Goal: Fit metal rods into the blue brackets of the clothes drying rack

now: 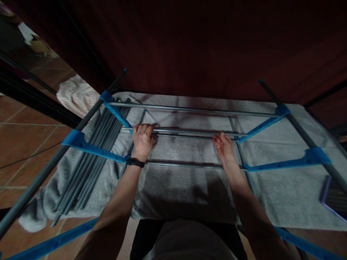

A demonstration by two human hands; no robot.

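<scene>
A thin grey metal rod [187,131] lies crosswise within a frame of grey tubes and blue plastic brackets. My left hand [142,139], with a dark band on the wrist, is closed over the rod near its left end. My right hand [224,146] is turned partly palm up, its curled fingers on the rod toward the right. Close to the rod's ends are a left blue bracket [118,113] and a right blue bracket [257,129]. Another crossbar [189,109] spans the frame farther back, and a nearer crossbar [184,164] passes by my wrists.
Several loose grey tubes [92,159] lie side by side on the left of a grey blanket [176,195]. Long side tubes slope past on both sides. A dark red curtain [203,47] hangs behind. A dark-edged object [333,198] sits at right; tiled floor [24,144] shows at left.
</scene>
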